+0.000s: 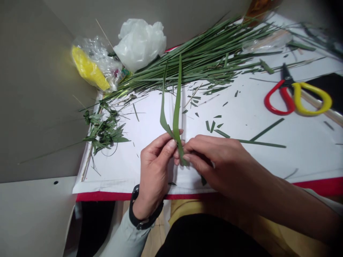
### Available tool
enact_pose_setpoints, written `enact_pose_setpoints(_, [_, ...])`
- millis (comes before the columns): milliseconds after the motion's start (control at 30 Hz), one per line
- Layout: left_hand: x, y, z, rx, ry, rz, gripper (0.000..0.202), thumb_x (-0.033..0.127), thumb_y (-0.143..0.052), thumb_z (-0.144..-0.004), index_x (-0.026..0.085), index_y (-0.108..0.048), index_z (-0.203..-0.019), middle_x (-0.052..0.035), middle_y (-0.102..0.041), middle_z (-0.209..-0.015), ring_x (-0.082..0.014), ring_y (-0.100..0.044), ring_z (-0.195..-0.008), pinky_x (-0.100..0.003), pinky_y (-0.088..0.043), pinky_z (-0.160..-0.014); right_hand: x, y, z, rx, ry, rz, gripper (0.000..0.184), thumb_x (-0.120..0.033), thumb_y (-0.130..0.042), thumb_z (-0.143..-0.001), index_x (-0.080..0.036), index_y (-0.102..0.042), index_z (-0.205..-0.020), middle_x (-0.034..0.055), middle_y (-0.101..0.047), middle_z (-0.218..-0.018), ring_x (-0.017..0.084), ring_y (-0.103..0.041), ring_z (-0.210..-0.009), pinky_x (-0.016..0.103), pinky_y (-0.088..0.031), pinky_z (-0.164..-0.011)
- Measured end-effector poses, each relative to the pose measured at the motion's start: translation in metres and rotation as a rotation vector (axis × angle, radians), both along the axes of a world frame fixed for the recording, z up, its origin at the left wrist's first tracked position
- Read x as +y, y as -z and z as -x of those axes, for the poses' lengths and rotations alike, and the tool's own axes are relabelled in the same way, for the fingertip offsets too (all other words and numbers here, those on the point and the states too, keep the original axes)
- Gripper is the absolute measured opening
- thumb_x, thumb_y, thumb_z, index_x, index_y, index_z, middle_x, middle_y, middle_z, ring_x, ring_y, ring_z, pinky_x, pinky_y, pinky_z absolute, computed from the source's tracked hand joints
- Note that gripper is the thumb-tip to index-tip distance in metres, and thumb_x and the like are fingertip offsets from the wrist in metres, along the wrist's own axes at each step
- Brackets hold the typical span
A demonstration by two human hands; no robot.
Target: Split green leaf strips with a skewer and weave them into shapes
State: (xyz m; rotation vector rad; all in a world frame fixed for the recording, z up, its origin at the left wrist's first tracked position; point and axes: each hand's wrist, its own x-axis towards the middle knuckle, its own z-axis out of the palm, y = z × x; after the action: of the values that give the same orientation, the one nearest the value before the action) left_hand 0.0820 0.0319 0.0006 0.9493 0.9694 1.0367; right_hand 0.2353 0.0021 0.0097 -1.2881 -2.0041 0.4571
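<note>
The left hand (155, 160) was closed in a pinch, thumb against fingers, on a green leaf piece (177, 117) held over the near part of the work surface. The right hand (218, 157) was closed on the lower end of the same piece between thumb and forefinger, the two hands' fingertips near one another. Two long strips of the piece rose from the grip and pointed away from the person; whether they were one folded leaf or two could not be determined, the fingers covering the join. A black wristband (146, 224) was on the left wrist. Beneath the hands lay a white sheet (128, 146), with red cloth (99, 196) along its near edge. Cut green scraps (213, 126) were scattered beyond the right hand. Scissors (302, 96) with one red and one yellow handle lay to the right, blades pointing away. A heap of leafy pieces (107, 130) lay to the left. Farther back, a bundle of long green blades (203, 50) lay slantwise, near a white plastic bag (143, 43) and a yellow packet (89, 69).
</note>
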Motion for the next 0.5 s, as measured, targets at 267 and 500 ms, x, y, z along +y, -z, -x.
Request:
enact_pose_setpoints(267, [0.0008, 0.0014, 0.0026, 0.021, 0.049, 0.018, 0.024, 0.025, -0.08, -0.081, 0.019, -0.08, -0.103, -0.001, -0.065, -0.079, -0.0075, -0.05, -0.064, -0.018, -0.043, -0.058, 0.0032, 0.0021, -0.0016, 0.072, 0.034, 0.153, 0.016, -0.012, -0.058, -0.089, -0.018, -0.064, -0.075, -0.003, -0.065, -0.068, 0.009, -0.053, -0.059, 0.022, -0.039, -0.06])
enact_pose_setpoints(500, [0.0062, 0.0007, 0.0028, -0.066, 0.059, 0.057, 0.02, 0.023, -0.078, -0.082, 0.016, -0.081, -0.1, -0.0002, -0.063, -0.072, -0.005, -0.048, -0.057, -0.016, -0.043, -0.055, 0.0074, 0.0008, -0.0063, 0.343, 0.016, 0.513, 0.018, -0.019, -0.058, -0.091, -0.021, -0.067, -0.076, -0.0078, -0.059, -0.056, 0.007, -0.051, -0.052, 0.019, -0.038, -0.052])
